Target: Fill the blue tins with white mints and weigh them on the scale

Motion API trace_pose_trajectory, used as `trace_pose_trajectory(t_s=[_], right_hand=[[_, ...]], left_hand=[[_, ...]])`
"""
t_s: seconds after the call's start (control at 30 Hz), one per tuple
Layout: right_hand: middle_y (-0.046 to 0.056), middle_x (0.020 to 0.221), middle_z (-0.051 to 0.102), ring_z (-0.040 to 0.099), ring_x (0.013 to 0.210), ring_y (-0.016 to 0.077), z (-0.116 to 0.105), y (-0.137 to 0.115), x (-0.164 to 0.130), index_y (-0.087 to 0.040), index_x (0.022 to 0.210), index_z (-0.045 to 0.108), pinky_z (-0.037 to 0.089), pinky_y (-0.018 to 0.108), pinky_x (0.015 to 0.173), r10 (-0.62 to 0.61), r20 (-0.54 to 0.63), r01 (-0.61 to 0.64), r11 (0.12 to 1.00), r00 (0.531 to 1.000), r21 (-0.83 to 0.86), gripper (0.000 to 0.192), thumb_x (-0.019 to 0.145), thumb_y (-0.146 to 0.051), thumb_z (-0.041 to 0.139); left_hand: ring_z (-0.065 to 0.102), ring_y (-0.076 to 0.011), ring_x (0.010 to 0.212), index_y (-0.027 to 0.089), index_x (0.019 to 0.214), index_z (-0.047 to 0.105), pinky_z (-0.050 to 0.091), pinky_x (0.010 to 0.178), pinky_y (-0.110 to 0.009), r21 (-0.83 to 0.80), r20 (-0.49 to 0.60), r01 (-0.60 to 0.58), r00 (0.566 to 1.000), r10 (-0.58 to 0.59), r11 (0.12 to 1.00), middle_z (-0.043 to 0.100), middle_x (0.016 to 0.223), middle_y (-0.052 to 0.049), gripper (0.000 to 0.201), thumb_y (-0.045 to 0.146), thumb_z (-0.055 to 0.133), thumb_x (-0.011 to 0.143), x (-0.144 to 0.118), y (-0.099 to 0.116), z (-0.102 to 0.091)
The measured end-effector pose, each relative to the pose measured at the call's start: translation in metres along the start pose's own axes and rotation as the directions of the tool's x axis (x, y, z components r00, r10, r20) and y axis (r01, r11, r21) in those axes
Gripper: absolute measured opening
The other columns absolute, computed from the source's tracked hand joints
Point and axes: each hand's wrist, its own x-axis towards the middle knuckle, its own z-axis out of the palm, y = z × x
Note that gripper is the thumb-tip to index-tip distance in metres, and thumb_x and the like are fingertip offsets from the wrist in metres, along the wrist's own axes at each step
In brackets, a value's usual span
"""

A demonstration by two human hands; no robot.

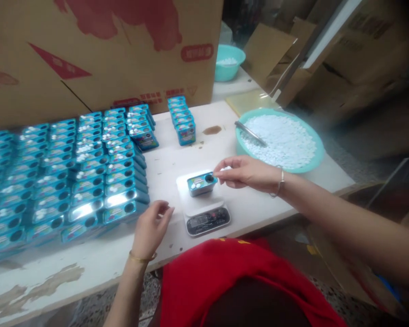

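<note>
On the white platform of a small digital scale (207, 221) sits a blue box (202, 184) with a dark round hole on top. A couple of white tablets (197, 185) lie on the box's upper face. My right hand (245, 172) is at the box's right end, fingertips pinched beside the hole, with a few white tablets showing in its grasp. To the left of the scale, my left hand (152, 227) hovers over the table's front part, fingers loosely curled, thumb apart and nothing visible in it.
Rows of similar blue boxes (88, 184) fill the left side, many topped with white tablets. A short row of boxes (186, 132) stands behind the scale. A turquoise basin (322, 152) of tablets with a metal scoop (250, 133) is at right. A large carton (122, 54) backs the table.
</note>
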Motion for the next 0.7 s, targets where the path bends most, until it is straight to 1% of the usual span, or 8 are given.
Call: trace_pose_trajectory(t_s=[0.07, 0.2, 0.33, 0.4, 0.47, 0.57, 0.63, 0.7], right_hand=[[0.001, 0.063, 0.059, 0.043, 0.046, 0.0027, 0.002, -0.004, 0.007, -0.009, 0.083, 0.061, 0.027, 0.014, 0.039, 0.026, 0.006, -0.025, 0.998, 1.000, -0.058, 0.011, 0.079, -0.018, 0.067], [-0.004, 0.049, 0.051, 0.041, 0.042, 0.0032, 0.007, -0.009, 0.014, -0.009, 0.082, 0.062, 0.027, 0.014, 0.039, 0.054, -0.015, -0.056, 0.978, 0.998, -0.199, 0.009, 0.077, -0.013, 0.068], [-0.007, 0.043, 0.046, 0.039, 0.040, 0.0033, 0.011, -0.013, 0.016, -0.008, 0.082, 0.064, 0.030, 0.015, 0.040, 0.024, -0.073, -0.046, 0.945, 0.997, -0.324, 0.009, 0.075, -0.007, 0.067], [-0.006, 0.043, 0.046, 0.038, 0.040, 0.0032, 0.011, -0.014, 0.017, -0.008, 0.080, 0.064, 0.030, 0.015, 0.040, 0.005, -0.085, -0.032, 0.944, 0.996, -0.329, 0.005, 0.075, -0.007, 0.067], [-0.006, 0.045, 0.047, 0.038, 0.041, 0.0029, 0.008, -0.012, 0.017, -0.008, 0.077, 0.063, 0.028, 0.015, 0.040, 0.006, -0.082, -0.027, 0.966, 0.997, -0.255, 0.003, 0.076, -0.009, 0.067], [-0.003, 0.054, 0.050, 0.038, 0.045, 0.0018, 0.000, -0.006, 0.013, -0.008, 0.078, 0.062, 0.025, 0.014, 0.041, 0.022, -0.042, -0.023, 1.000, 0.999, -0.008, 0.009, 0.075, -0.013, 0.069], [-0.003, 0.061, 0.051, 0.036, 0.047, 0.0006, -0.007, 0.004, 0.008, -0.009, 0.081, 0.063, 0.023, 0.014, 0.041, 0.008, -0.005, -0.007, 0.983, 1.000, 0.183, 0.013, 0.075, -0.015, 0.071], [-0.002, 0.066, 0.050, 0.032, 0.047, -0.0002, -0.013, 0.019, 0.003, -0.009, 0.083, 0.063, 0.021, 0.014, 0.040, -0.016, 0.001, 0.015, 0.941, 1.000, 0.338, 0.014, 0.076, -0.018, 0.071]], left_hand=[[0.057, -0.0140, 0.071, 0.019, 0.091, 0.056, 0.046, 0.068, -0.025, -0.005, 0.004, 0.001, 1.000, -0.001, 1.000, 0.063, 0.080, -0.002, 0.028, 0.046, 0.049, 0.087, 0.000, 0.000, 0.002], [0.057, -0.0134, 0.070, 0.020, 0.092, 0.056, 0.046, 0.067, -0.025, -0.024, 0.013, 0.006, 1.000, -0.006, 1.000, 0.063, 0.081, -0.001, 0.027, 0.045, 0.049, 0.087, 0.001, 0.000, 0.003], [0.056, -0.0133, 0.070, 0.020, 0.092, 0.056, 0.046, 0.067, -0.025, -0.023, 0.020, 0.020, 1.000, -0.019, 1.000, 0.063, 0.082, -0.001, 0.027, 0.045, 0.050, 0.087, 0.002, -0.001, 0.003], [0.056, -0.0133, 0.070, 0.019, 0.092, 0.056, 0.046, 0.067, -0.025, -0.018, 0.019, 0.019, 1.000, -0.018, 1.000, 0.063, 0.081, -0.001, 0.027, 0.045, 0.049, 0.087, 0.002, -0.001, 0.003], [0.056, -0.0133, 0.069, 0.019, 0.091, 0.057, 0.046, 0.067, -0.025, -0.016, 0.015, 0.020, 1.000, -0.019, 1.000, 0.063, 0.081, -0.001, 0.028, 0.046, 0.049, 0.087, 0.002, -0.003, 0.004], [0.057, -0.0135, 0.069, 0.019, 0.091, 0.058, 0.046, 0.067, -0.026, -0.016, 0.017, 0.018, 1.000, -0.018, 1.000, 0.064, 0.082, -0.002, 0.028, 0.046, 0.049, 0.087, 0.002, -0.005, 0.004], [0.057, -0.0137, 0.070, 0.019, 0.091, 0.058, 0.046, 0.067, -0.026, -0.023, 0.018, 0.014, 1.000, -0.014, 1.000, 0.064, 0.081, -0.002, 0.027, 0.045, 0.050, 0.087, 0.002, -0.005, 0.005], [0.057, -0.0134, 0.070, 0.019, 0.090, 0.057, 0.046, 0.068, -0.026, -0.037, 0.010, 0.008, 1.000, -0.008, 0.999, 0.063, 0.080, -0.002, 0.025, 0.043, 0.051, 0.087, 0.004, -0.003, 0.006]])
